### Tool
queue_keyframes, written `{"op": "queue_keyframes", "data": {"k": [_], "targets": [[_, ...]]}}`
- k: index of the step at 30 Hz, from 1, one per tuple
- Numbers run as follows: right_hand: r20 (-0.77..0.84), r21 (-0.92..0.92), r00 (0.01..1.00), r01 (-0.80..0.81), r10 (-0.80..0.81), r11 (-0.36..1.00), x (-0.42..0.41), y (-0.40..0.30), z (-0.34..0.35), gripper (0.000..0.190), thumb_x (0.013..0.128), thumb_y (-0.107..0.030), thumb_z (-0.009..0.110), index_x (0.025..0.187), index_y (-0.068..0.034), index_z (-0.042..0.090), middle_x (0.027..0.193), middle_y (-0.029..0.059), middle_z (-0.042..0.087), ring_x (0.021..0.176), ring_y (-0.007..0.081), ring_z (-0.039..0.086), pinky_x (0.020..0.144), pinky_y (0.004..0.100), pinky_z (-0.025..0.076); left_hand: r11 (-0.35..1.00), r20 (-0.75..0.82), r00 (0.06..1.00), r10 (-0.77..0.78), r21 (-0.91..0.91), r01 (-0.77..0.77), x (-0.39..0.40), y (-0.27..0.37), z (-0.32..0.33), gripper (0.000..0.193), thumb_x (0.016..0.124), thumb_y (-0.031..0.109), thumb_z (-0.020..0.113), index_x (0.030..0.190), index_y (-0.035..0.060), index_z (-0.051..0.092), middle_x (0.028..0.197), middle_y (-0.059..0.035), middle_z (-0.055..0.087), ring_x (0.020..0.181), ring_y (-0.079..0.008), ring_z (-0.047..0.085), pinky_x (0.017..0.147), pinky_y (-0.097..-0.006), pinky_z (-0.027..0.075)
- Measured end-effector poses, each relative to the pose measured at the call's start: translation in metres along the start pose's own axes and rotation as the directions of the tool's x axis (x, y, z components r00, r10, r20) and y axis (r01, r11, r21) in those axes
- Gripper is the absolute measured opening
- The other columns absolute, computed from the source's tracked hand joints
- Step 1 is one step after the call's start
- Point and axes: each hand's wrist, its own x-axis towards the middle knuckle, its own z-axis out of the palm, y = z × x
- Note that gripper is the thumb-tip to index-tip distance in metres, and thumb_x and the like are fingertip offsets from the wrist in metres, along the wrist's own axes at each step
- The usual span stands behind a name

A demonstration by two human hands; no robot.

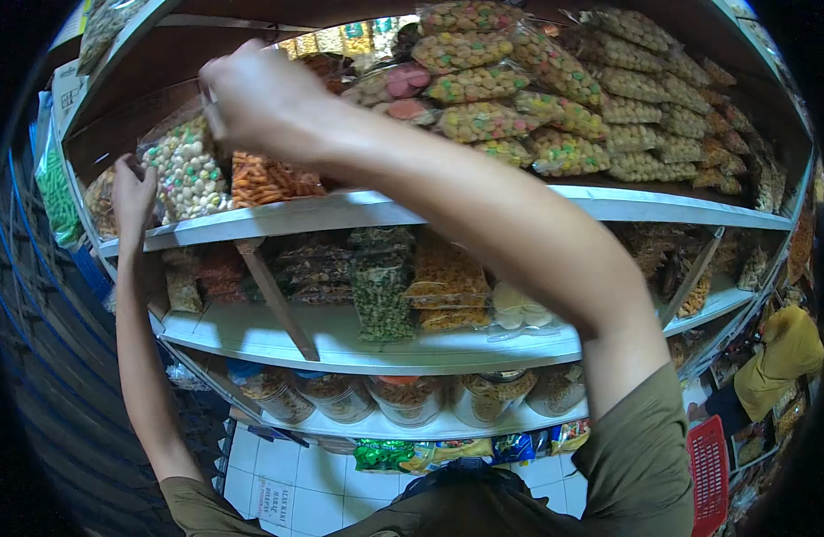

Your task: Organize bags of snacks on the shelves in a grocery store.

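On the upper shelf, a clear plastic bag of white, green and yellow coated nuts (187, 168) stands upright at the left end. My left hand (134, 188) is raised beside its left edge, thumb and fingers a little apart. Across the front reaches my right arm, and my right hand (261, 101), blurred by motion, is above and to the right of that bag, close to its top. Its fingers are curled, but whether they grip the plastic I cannot tell. Below this hand stands a bag of orange stick snacks (271, 180). A bag of brownish snacks (103, 201) is partly behind my left hand.
Stacked snack bags (485, 121) fill the upper shelf's right side. The white shelf edge (358, 209) runs below. A lower shelf (331, 346) holds more bags, above several lidded jars (405, 399). A red basket (708, 470) and a person in yellow (781, 362) are at right.
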Motion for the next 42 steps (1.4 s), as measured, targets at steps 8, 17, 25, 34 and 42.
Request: {"op": "queue_keyframes", "data": {"k": [8,17,25,34,42], "targets": [[0.003,-0.511,0.955,-0.255,0.298,0.821,-0.109,0.119,-0.208,0.022,0.079,-0.014,0.066,0.086,0.007,0.065,0.064,0.0157,0.062,0.05,0.0288,0.063,0.046,0.0411,0.052,0.899,-0.365,0.852,0.375,-0.083,-0.431,-0.022,0.213,-0.033,0.042,0.094,0.023,0.067,0.128,-0.0003,0.061,0.125,-0.0221,0.064,0.119,-0.0376,0.061,0.102,-0.0454,0.048],[-0.017,-0.57,0.936,-0.298,0.351,0.766,-0.151,0.176,-0.213,0.064,0.089,-0.013,0.061,0.146,0.007,0.04,0.088,0.0262,0.07,0.065,0.0322,0.071,0.061,0.0437,0.061,0.666,-0.142,0.726,0.673,-0.31,-0.678,-0.012,0.396,0.056,0.066,0.096,0.039,0.068,0.149,0.0059,0.048,0.144,-0.0276,0.052,0.133,-0.0429,0.053,0.112,-0.0517,0.045],[-0.244,-0.472,0.904,-0.426,0.35,0.772,-0.149,0.184,-0.222,0.048,0.092,-0.013,0.065,0.135,0.003,0.052,0.104,0.0345,0.068,0.103,0.0424,0.07,0.087,0.0507,0.057,0.818,0.061,0.82,0.57,-0.136,-0.558,0.01,0.428,0.107,0.084,0.09,0.058,0.071,0.157,0.0174,0.041,0.155,-0.0252,0.041,0.142,-0.0454,0.042,0.117,-0.0538,0.038],[-0.44,0.156,0.727,-0.517,0.527,0.842,-0.136,0.144,-0.232,0.018,0.094,-0.002,0.054,0.11,0.007,0.056,0.057,0.0117,0.058,0.051,0.0239,0.058,0.051,0.039,0.05,0.752,-0.091,0.766,0.636,-0.153,-0.642,0.009,0.424,0.109,0.088,0.086,0.062,0.072,0.153,0.0118,0.044,0.148,-0.0262,0.048,0.137,-0.0471,0.047,0.115,-0.0555,0.039],[-0.675,-0.012,0.705,-0.308,0.219,0.951,-0.148,0.074,-0.245,0.026,0.097,0.006,0.049,0.122,0.005,0.053,0.101,0.0193,0.07,0.09,0.0276,0.072,0.07,0.0366,0.062,0.801,-0.063,0.802,0.594,-0.045,-0.597,0.001,0.431,0.095,0.081,0.096,0.049,0.067,0.159,0.0115,0.034,0.153,-0.0233,0.045,0.135,-0.0382,0.052,0.107,-0.0505,0.048]]}}
